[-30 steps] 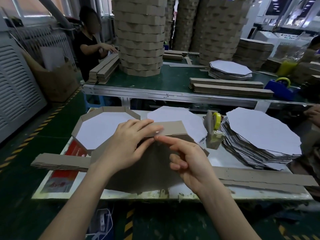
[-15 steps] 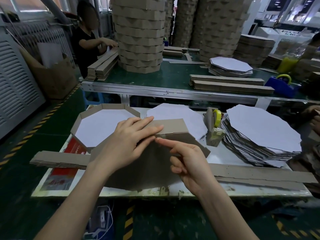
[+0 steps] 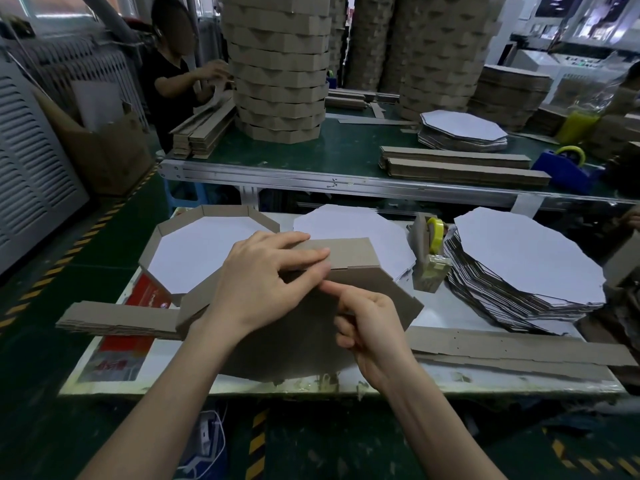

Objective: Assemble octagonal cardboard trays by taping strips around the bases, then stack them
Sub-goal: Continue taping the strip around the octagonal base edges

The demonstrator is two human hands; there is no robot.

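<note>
Taping of the side strip (image 3: 346, 252) round the brown base (image 3: 294, 337) is judged to be the step in hand. The base lies underside up at the near edge of the work table (image 3: 460, 310), and the strip is stood up along its far edges. The strip is pinched by the left hand (image 3: 263, 282), with fingers laid over its top and the thumb against its near face. The right hand (image 3: 372, 327) is held just beside it, its forefinger (image 3: 332, 289) stretched out onto the seam and its other fingers curled. Whether clear tape lies under that fingertip cannot be told.

Next, the seam would probably need rubbing down and the base turning to bring up another edge. More tape could be drawn from the tape dispenser (image 3: 431, 258), which stands near on the right. A finished tray (image 3: 225, 210) sits behind the left hand.
</note>
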